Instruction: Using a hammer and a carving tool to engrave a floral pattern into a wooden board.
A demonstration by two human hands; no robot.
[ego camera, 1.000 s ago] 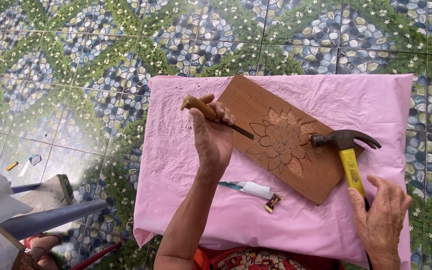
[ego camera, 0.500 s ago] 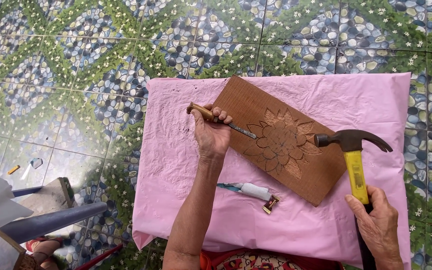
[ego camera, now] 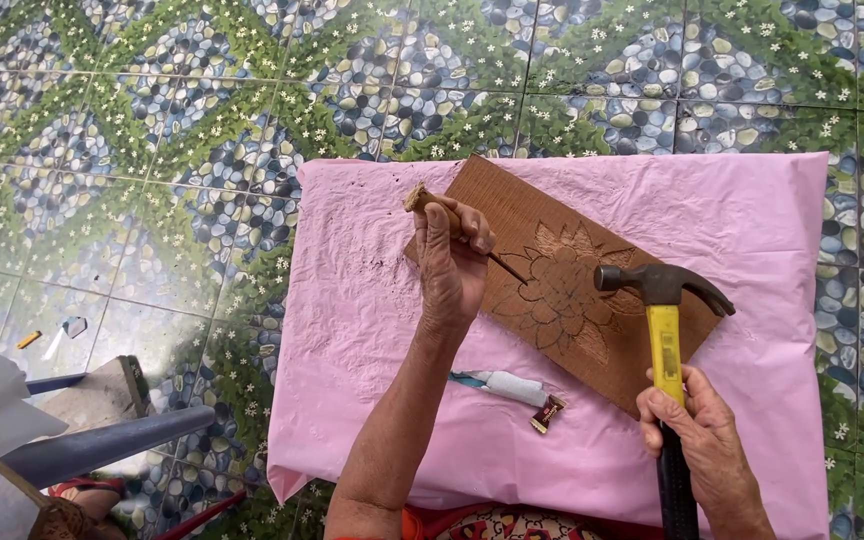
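A brown wooden board with a carved flower lies at an angle on a pink sheet. My left hand grips a wooden-handled chisel, its thin blade slanting down onto the board at the flower's left edge. My right hand holds a claw hammer by its yellow and black handle. The dark hammer head hangs over the right side of the flower, apart from the chisel.
A small tool wrapped in white and teal lies on the pink sheet below the board. The floor is patterned tile with pebbles and flowers. At the lower left are a blue bar and a grey block.
The hammer head has moved left, closer over the flower. My left hand and the chisel have kept their place on the board.
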